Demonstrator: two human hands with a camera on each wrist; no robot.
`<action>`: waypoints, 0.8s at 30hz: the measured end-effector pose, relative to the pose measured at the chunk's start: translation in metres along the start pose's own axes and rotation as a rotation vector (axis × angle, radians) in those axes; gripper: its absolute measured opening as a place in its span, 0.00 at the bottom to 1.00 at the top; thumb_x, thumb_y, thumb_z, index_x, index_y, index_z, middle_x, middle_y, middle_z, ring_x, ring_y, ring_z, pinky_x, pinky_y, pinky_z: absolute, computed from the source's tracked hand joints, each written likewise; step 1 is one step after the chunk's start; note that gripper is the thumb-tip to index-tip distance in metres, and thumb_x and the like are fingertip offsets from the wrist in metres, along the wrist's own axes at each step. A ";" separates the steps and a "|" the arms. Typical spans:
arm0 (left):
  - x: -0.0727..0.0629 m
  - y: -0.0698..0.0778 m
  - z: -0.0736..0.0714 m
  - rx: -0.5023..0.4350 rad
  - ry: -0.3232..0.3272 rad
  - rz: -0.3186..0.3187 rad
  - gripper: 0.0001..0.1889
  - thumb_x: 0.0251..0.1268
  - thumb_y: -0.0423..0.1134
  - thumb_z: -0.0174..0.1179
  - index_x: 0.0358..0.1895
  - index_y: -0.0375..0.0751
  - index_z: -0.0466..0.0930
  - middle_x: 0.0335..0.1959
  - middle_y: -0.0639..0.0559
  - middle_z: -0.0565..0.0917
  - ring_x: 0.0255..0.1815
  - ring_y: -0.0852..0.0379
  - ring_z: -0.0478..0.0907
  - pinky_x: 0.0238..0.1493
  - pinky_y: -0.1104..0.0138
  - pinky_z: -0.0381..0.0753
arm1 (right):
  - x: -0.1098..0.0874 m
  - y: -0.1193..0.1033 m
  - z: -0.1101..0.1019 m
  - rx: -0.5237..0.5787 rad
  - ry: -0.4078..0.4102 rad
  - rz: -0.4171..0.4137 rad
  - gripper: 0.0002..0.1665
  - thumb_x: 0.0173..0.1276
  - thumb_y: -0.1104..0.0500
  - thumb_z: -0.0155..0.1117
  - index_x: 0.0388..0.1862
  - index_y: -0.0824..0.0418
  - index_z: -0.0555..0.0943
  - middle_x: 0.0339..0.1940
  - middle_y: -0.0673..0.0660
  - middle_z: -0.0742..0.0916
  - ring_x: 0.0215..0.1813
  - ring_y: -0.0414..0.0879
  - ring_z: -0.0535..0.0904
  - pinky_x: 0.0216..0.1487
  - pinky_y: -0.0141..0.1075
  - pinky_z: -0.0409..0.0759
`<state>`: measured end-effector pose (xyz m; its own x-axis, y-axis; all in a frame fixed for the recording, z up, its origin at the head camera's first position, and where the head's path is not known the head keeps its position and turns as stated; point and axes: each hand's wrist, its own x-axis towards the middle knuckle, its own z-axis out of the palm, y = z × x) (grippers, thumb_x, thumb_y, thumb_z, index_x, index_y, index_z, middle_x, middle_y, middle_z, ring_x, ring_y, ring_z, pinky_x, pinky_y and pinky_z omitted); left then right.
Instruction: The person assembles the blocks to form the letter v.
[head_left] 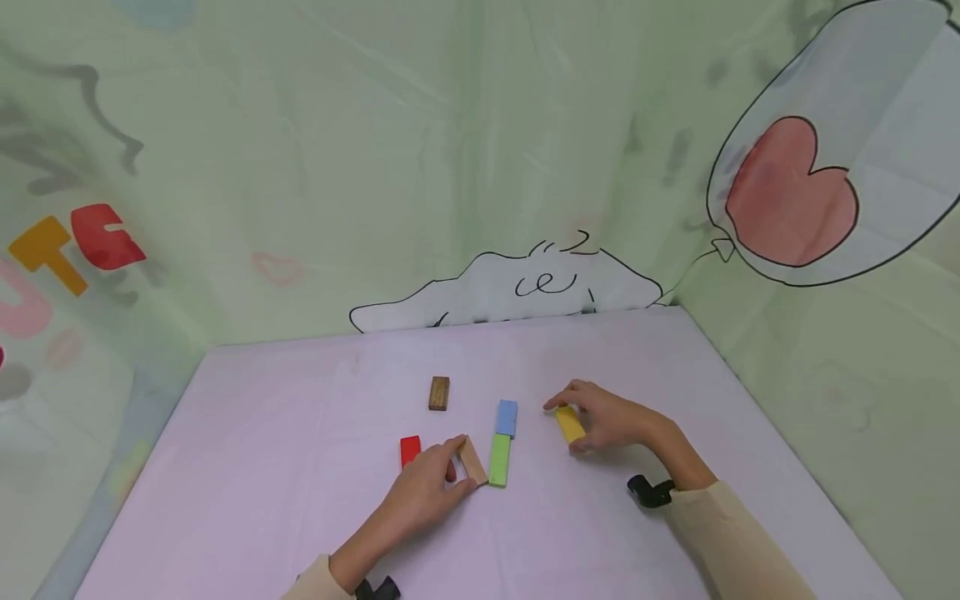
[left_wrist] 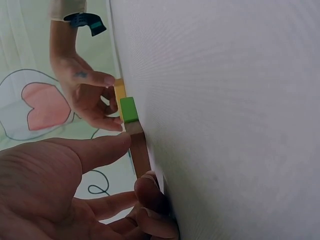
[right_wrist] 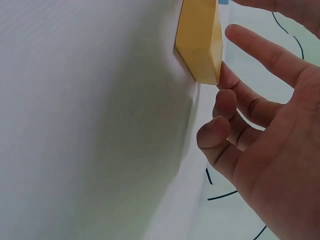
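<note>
In the head view my left hand [head_left: 425, 493] pinches a plain wooden block [head_left: 472, 461] by its ends, thumb at the near end and a finger at the far end. Beside that block's near end lies a green block [head_left: 499, 460], with a blue block [head_left: 507, 418] end to end beyond it. Further right, my right hand [head_left: 611, 418] holds a yellow block [head_left: 570, 424] between its thumb and fingers. The right wrist view shows one end of the yellow block [right_wrist: 200, 45] near the fingertips. A red block [head_left: 410, 448] is partly hidden behind my left hand.
A dark brown block [head_left: 438, 393] lies farther back on the pale tabletop [head_left: 285, 417]. Printed cloth walls [head_left: 375, 167] stand behind and at both sides of the table. A black wrist device [head_left: 649, 492] sits at my right wrist.
</note>
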<state>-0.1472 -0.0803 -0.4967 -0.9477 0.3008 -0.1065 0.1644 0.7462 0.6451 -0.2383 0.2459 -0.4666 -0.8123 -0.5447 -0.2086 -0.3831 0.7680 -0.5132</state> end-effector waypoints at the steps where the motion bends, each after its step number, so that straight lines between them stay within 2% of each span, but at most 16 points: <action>1: 0.000 0.000 0.000 0.001 0.000 -0.001 0.35 0.67 0.45 0.73 0.75 0.41 0.74 0.31 0.57 0.77 0.27 0.62 0.70 0.27 0.71 0.69 | -0.001 0.001 0.000 0.007 0.000 -0.002 0.39 0.55 0.59 0.85 0.67 0.52 0.82 0.55 0.54 0.81 0.52 0.47 0.73 0.54 0.41 0.77; 7: 0.000 0.001 -0.001 0.006 0.001 0.018 0.34 0.67 0.44 0.72 0.75 0.40 0.74 0.32 0.56 0.78 0.28 0.62 0.70 0.28 0.71 0.70 | -0.004 0.003 0.001 0.011 0.000 -0.016 0.41 0.55 0.66 0.81 0.70 0.54 0.81 0.56 0.54 0.81 0.50 0.46 0.72 0.50 0.36 0.77; 16: 0.000 -0.001 0.001 0.002 0.001 0.025 0.34 0.67 0.44 0.73 0.75 0.40 0.74 0.32 0.56 0.79 0.27 0.63 0.70 0.28 0.71 0.69 | -0.007 0.004 -0.002 -0.034 -0.012 -0.020 0.42 0.56 0.69 0.79 0.71 0.55 0.80 0.59 0.56 0.80 0.54 0.47 0.75 0.56 0.41 0.81; 24: 0.001 -0.003 0.002 0.006 0.003 0.019 0.35 0.67 0.45 0.73 0.75 0.42 0.74 0.32 0.57 0.78 0.28 0.63 0.70 0.28 0.71 0.70 | -0.009 0.004 -0.004 -0.032 -0.003 -0.027 0.43 0.53 0.72 0.77 0.71 0.57 0.80 0.58 0.57 0.80 0.52 0.47 0.75 0.53 0.39 0.80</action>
<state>-0.1479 -0.0812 -0.5004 -0.9453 0.3130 -0.0916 0.1840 0.7438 0.6425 -0.2342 0.2554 -0.4631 -0.8001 -0.5665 -0.1974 -0.4190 0.7631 -0.4920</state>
